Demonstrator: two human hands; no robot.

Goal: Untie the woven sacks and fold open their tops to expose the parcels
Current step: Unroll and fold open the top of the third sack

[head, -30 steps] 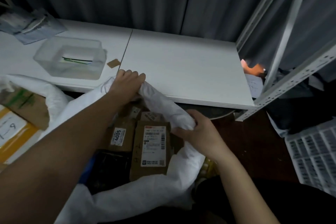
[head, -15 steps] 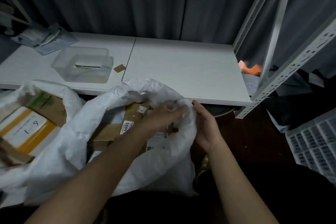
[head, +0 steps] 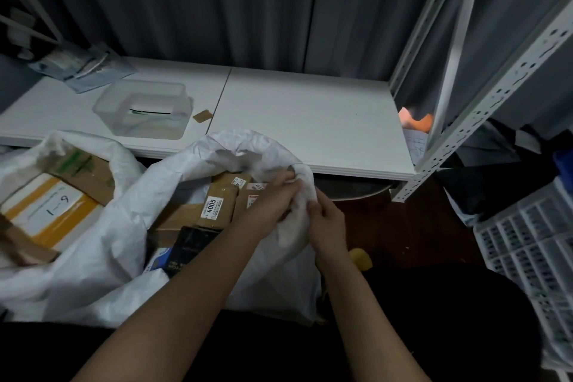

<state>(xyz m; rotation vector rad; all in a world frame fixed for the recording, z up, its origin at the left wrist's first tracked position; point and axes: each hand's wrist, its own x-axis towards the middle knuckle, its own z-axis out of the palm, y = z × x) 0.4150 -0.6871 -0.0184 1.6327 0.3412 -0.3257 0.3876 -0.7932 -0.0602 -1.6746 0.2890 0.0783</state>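
Change: since half a second ago both hands have closed in on the right side of the sack's rim, where before they only met it with straighter fingers.
Sack: the white woven sack (head: 198, 226) stands on the floor in front of the bench's (head: 310, 121) near edge, mouth untied and gaping.
Fingers: the left hand (head: 273, 201) reaches across from inside the mouth and the right hand (head: 328, 223) meets it from outside; both sets of fingers are curled, bunching the same fold of cloth between them.
Key relation: the gripped rim lies directly under both hands, at the sack's right side; the unrolled rim arcs away to the left and toward the bench. The right hand is nearer the outer wall, so turning the cloth outward and down looks like its job.
Look: crinkled, limp white weave, far rim standing high.
Parcels: brown parcels (head: 217, 211) show inside, one labelled 4005.
Neighbour: a second sack (head: 102, 152) at the left already lies open.
Bench top: a clear plastic tub (head: 108, 108) near the left end.
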